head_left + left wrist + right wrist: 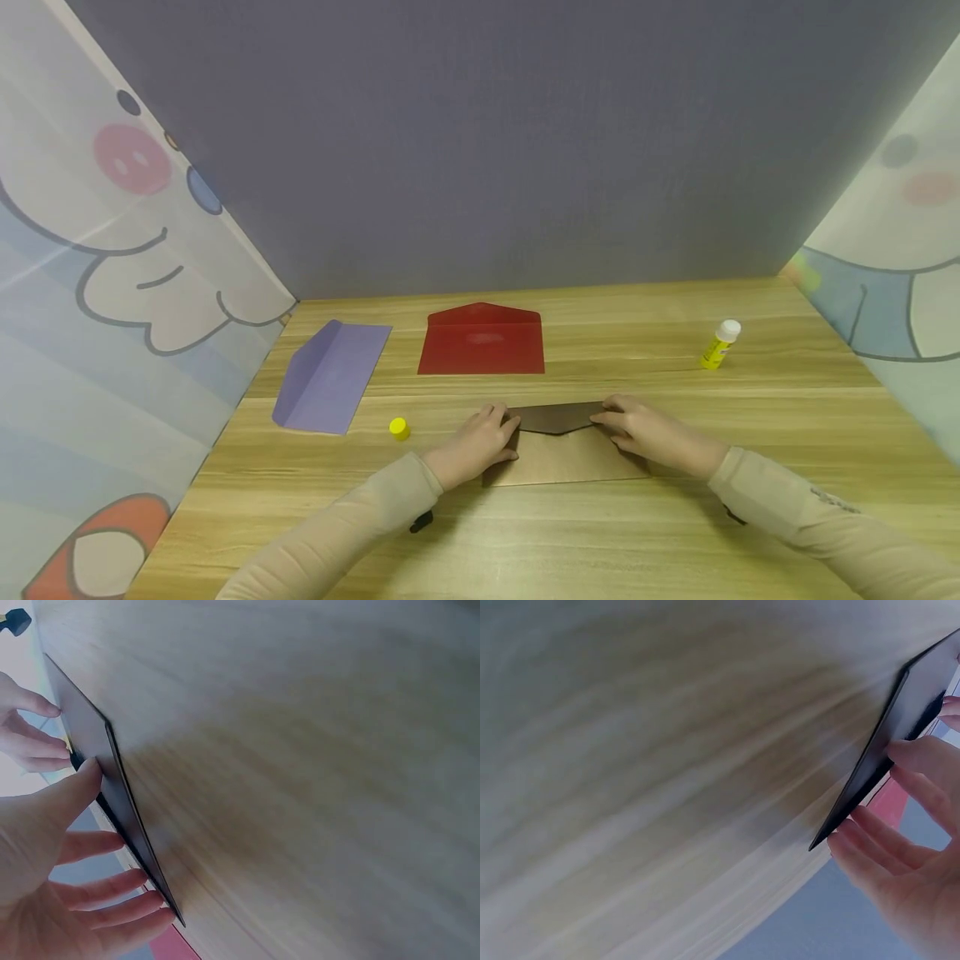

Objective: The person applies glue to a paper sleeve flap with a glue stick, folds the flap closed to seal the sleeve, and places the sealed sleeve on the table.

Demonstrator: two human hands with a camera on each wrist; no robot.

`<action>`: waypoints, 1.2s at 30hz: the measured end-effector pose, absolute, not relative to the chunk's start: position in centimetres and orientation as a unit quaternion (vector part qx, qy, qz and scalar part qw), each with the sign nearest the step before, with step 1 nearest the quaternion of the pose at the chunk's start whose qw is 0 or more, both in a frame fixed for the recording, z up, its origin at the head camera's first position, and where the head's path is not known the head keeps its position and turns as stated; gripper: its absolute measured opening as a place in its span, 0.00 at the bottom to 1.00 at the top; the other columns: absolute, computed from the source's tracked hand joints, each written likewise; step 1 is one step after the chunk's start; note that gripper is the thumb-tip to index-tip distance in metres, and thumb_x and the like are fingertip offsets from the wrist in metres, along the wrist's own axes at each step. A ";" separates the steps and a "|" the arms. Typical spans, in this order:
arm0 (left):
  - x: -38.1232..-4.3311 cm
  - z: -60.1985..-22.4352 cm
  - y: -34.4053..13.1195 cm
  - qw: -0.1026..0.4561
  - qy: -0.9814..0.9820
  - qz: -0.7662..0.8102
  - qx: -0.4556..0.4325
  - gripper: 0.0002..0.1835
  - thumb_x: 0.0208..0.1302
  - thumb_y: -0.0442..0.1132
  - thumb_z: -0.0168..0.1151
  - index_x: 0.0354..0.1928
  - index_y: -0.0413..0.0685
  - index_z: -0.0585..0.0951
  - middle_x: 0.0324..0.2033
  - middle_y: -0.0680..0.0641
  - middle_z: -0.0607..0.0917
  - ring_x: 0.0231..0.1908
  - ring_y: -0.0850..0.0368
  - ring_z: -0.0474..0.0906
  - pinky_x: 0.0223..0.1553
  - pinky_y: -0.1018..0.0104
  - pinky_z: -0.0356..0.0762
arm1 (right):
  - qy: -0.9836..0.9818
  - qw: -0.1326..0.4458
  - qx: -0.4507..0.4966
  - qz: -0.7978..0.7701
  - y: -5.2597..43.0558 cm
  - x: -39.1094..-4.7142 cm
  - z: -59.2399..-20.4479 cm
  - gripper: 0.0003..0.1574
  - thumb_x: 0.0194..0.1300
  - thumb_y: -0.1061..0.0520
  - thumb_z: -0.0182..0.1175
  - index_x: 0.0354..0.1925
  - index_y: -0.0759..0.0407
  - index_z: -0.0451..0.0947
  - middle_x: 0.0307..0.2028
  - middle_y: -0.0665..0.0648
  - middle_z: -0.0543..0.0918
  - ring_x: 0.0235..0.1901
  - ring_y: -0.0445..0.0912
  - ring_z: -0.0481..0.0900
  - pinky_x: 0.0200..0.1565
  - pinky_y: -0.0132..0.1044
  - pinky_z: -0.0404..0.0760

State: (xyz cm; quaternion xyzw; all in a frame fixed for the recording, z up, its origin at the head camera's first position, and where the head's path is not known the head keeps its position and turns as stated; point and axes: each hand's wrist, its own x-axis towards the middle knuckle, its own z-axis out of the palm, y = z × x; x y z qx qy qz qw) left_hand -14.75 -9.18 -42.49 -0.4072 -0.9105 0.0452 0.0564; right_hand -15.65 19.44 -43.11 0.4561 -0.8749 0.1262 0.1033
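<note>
A dark brown envelope (573, 458) is in front of me in the head view, its pointed flap (555, 418) folded over toward me. My left hand (474, 443) holds its left side, and my right hand (651, 431) holds the right side. In the left wrist view the thumb lies against the near face of the envelope (129, 796), while the fingers are along its far edge. Much the same grip shows in the right wrist view, with the thumb on the envelope (904, 712) and fingers at the far edge.
Behind the hands lies a red envelope (480, 354) with its flap raised. A purple envelope (337, 383), also unfolded, is at the left. A yellow cap (400, 429) sits near my left hand; a glue stick (720, 344) stands at the right. A grey panel (525, 167) rises behind the table.
</note>
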 end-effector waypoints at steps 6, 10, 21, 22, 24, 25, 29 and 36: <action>-14.7 -42.5 -9.2 0.057 -0.907 0.054 -0.414 0.27 0.57 0.54 0.55 0.52 0.41 0.75 0.40 0.45 0.73 0.37 0.57 0.70 0.38 0.72 0.73 | -0.877 0.100 0.450 0.131 19.4 -15.4 -43.1 0.23 0.42 0.68 0.66 0.42 0.67 0.77 0.38 0.65 0.74 0.35 0.52 0.75 0.33 0.36 0.79; -14.7 -42.6 -9.2 0.051 -0.907 0.065 -0.413 0.27 0.58 0.54 0.54 0.53 0.41 0.74 0.41 0.45 0.72 0.37 0.57 0.69 0.38 0.72 0.73 | -0.881 0.095 0.445 0.129 19.3 -15.4 -43.2 0.23 0.44 0.67 0.65 0.43 0.66 0.77 0.38 0.65 0.73 0.36 0.51 0.75 0.34 0.36 0.78; -14.7 -42.5 -9.1 0.054 -0.904 0.095 -0.413 0.28 0.58 0.55 0.52 0.53 0.43 0.74 0.41 0.46 0.73 0.37 0.58 0.69 0.36 0.74 0.73 | -0.886 0.080 0.439 0.127 19.1 -15.5 -42.9 0.20 0.45 0.66 0.66 0.41 0.66 0.78 0.37 0.63 0.74 0.34 0.50 0.75 0.33 0.35 0.78; -14.7 -42.5 -9.1 0.055 -0.904 0.096 -0.413 0.28 0.58 0.55 0.52 0.53 0.43 0.74 0.41 0.46 0.73 0.37 0.58 0.69 0.35 0.74 0.73 | -0.888 0.074 0.437 0.125 19.0 -15.5 -42.7 0.19 0.46 0.66 0.66 0.41 0.66 0.78 0.36 0.63 0.74 0.34 0.50 0.75 0.32 0.34 0.78; -14.7 -42.5 -9.1 0.053 -0.904 0.097 -0.413 0.28 0.58 0.55 0.52 0.53 0.43 0.74 0.40 0.46 0.73 0.36 0.58 0.69 0.35 0.74 0.73 | -0.892 0.061 0.431 0.120 18.8 -15.5 -42.3 0.18 0.47 0.65 0.65 0.40 0.66 0.78 0.36 0.61 0.74 0.34 0.49 0.75 0.32 0.34 0.78; -14.7 -42.4 -9.1 0.052 -0.904 0.096 -0.413 0.27 0.58 0.55 0.53 0.53 0.43 0.74 0.40 0.46 0.73 0.36 0.58 0.69 0.35 0.74 0.73 | -0.895 0.055 0.427 0.117 18.6 -15.6 -42.1 0.17 0.48 0.64 0.65 0.40 0.66 0.78 0.36 0.61 0.74 0.34 0.49 0.75 0.33 0.34 0.78; -14.7 -42.2 -9.1 0.047 -0.904 0.085 -0.416 0.27 0.58 0.54 0.53 0.53 0.42 0.74 0.39 0.46 0.72 0.36 0.58 0.68 0.35 0.74 0.73 | -0.897 0.049 0.427 0.107 18.1 -15.7 -41.7 0.16 0.49 0.63 0.64 0.39 0.67 0.78 0.35 0.59 0.75 0.33 0.47 0.75 0.33 0.34 0.77; -14.7 -42.2 -9.0 0.044 -0.904 0.083 -0.417 0.27 0.58 0.54 0.53 0.53 0.41 0.74 0.39 0.46 0.72 0.36 0.58 0.68 0.36 0.74 0.72 | -0.890 0.053 0.444 0.084 16.9 -15.4 -41.5 0.18 0.52 0.57 0.63 0.41 0.66 0.78 0.39 0.62 0.76 0.38 0.52 0.76 0.40 0.41 0.78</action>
